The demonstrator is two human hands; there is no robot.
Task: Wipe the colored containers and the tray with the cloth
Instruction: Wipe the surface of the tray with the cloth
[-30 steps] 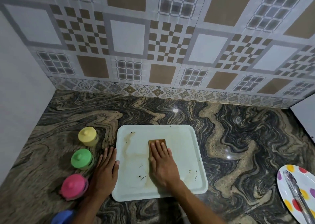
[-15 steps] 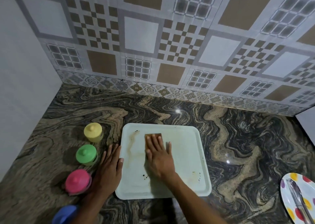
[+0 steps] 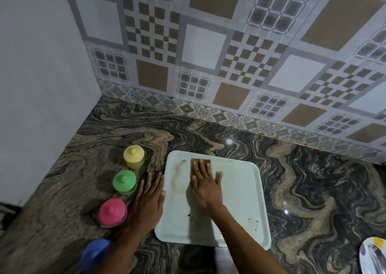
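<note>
One brown streak point(image 3: 176, 177), running twelve to six, lies at nine o'clock of the cloth point(image 3: 200, 160) pressed flat-fingered by the right hand point(image 3: 205, 187).

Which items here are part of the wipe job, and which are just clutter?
In the job: tray; cloth pressed under the right hand; yellow container; green container; pink container; blue container; left hand flat beside the tray.

Lying about: spotted plate; metal utensil on it.
</note>
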